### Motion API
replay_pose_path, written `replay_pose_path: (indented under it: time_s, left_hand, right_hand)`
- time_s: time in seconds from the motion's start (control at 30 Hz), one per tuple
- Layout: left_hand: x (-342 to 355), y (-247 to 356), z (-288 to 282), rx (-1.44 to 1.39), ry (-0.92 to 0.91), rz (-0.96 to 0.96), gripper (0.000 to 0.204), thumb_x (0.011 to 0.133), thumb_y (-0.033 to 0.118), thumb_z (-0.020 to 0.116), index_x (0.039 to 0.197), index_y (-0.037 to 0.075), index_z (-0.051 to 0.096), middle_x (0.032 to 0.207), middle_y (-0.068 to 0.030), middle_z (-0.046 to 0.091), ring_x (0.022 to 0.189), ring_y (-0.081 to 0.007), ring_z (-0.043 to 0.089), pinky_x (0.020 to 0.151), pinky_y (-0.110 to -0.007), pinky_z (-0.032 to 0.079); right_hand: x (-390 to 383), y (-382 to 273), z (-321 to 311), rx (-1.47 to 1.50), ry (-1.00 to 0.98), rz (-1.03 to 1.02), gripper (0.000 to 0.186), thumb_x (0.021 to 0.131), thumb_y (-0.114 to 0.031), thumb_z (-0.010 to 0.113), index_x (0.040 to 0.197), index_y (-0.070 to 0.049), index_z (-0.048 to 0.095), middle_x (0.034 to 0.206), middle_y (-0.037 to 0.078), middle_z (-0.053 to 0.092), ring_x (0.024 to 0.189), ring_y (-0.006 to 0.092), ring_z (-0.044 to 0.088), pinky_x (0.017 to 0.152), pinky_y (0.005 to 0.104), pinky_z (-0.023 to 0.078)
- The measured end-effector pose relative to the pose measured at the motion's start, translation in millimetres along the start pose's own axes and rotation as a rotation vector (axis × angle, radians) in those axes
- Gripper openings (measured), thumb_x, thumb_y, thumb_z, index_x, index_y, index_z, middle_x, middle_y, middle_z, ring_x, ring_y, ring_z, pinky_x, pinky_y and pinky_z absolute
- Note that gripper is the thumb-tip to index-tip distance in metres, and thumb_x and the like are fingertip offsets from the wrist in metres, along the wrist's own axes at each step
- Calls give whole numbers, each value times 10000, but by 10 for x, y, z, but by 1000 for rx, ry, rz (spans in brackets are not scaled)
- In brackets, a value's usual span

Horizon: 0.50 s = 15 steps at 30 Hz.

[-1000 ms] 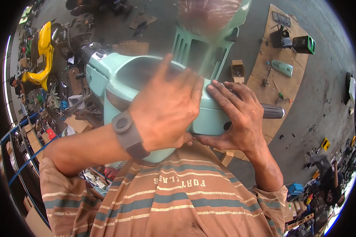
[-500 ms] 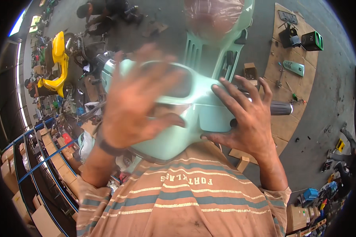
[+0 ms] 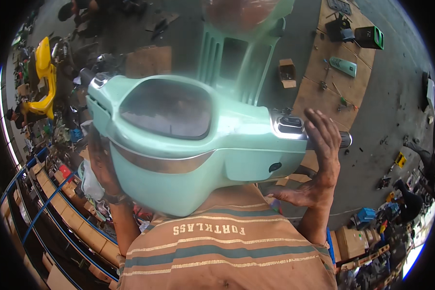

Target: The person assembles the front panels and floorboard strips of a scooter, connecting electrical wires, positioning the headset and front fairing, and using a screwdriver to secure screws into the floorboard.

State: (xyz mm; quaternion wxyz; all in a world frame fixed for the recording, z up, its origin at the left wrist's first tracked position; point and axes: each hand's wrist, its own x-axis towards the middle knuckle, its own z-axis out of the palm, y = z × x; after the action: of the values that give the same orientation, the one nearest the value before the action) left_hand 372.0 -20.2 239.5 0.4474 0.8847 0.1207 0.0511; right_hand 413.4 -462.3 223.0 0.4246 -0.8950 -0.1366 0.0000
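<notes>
A glossy mint-green plastic scooter handlebar cowl (image 3: 169,188) sits in the middle of the view, directly in front of the wearer's brown striped T-shirt (image 3: 222,256). It bears a dark, smooth oval display panel (image 3: 166,108) on top and a curved brownish glossy strip (image 3: 164,162) below that.

The left hand (image 3: 101,162) is at the cowl's left side, its fingers partly hidden behind the edge, so whether it grips cannot be told. The right hand (image 3: 321,150) is spread beside the cowl's right end, fingers pointing up in front of the black handlebar grip (image 3: 346,139) and thumb held apart below; it pinches nothing. Near its fingers is a chrome switch housing with a black switch (image 3: 290,123).

Beyond the cowl stands the scooter's slotted mint-green body section (image 3: 234,58). To the right, a brown cardboard sheet (image 3: 314,99) lies on the grey floor (image 3: 372,111), carrying a slotted mint-green panel (image 3: 343,66); a small open cardboard box (image 3: 287,73) is just beside the sheet. At far left is a bright yellow scooter body (image 3: 46,77).
</notes>
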Motion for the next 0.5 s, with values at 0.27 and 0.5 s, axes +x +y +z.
replay_pose_path:
  time_s: [0.27, 0.5]
  left_hand:
    - [87, -90, -79, 486, 99, -173, 429, 1024, 164, 458, 1404, -31, 501, 1417, -173, 541, 1339, -264, 470, 1120, -365, 344]
    - [504, -289, -88, -82, 102, -10, 656, 996, 335, 549, 1508, -14, 331, 1527, -174, 396, 1398, -294, 387, 1168, -409, 274]
  right_hand:
    - [5, 61, 59, 57, 10, 36, 989, 711, -725, 705, 1348, 13, 533, 1319, 247, 585, 1244, 394, 538, 1083, 522, 324]
    - [419, -289, 250, 90, 84, 202, 508, 950, -272, 597, 1348, 38, 540, 1352, 255, 564, 1256, 353, 555, 975, 428, 463]
